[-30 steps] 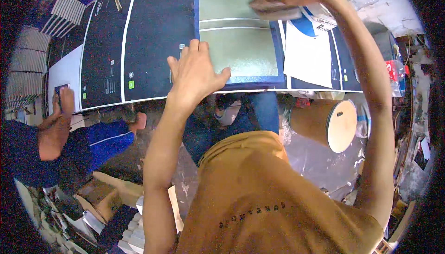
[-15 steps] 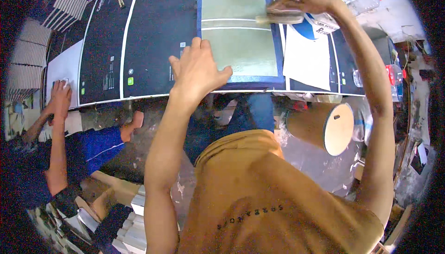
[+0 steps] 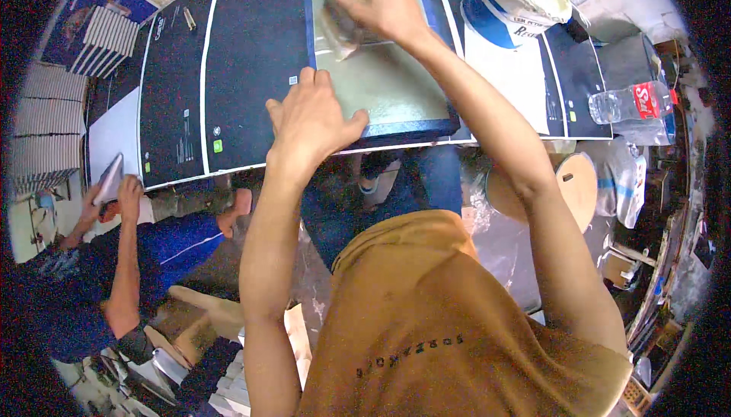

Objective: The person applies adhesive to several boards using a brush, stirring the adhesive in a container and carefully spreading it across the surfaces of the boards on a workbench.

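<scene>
We judge the wiping barely begun: our right hand [image 3: 388, 6] clutches a crumpled greyish cloth [image 3: 340, 30] at the far end of the blue-framed rectangular screen [image 3: 381, 86], our left hand [image 3: 316, 116] spread flat on its near edge.

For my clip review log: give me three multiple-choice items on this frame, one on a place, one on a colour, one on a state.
1. Where does the left hand rest?
A. on the blue-framed screen's near left edge
B. on the bucket
C. on the stool

2. What colour is the frame of the screen?
A. red
B. blue
C. white

3. How is the right hand?
A. open, empty
B. closed on a flat tool
C. out of view

Answers: 1 A, palm lies flat on the frame edge. 2 B, the border is blue. 3 B, fingers wrap the tool over the mesh.
</scene>
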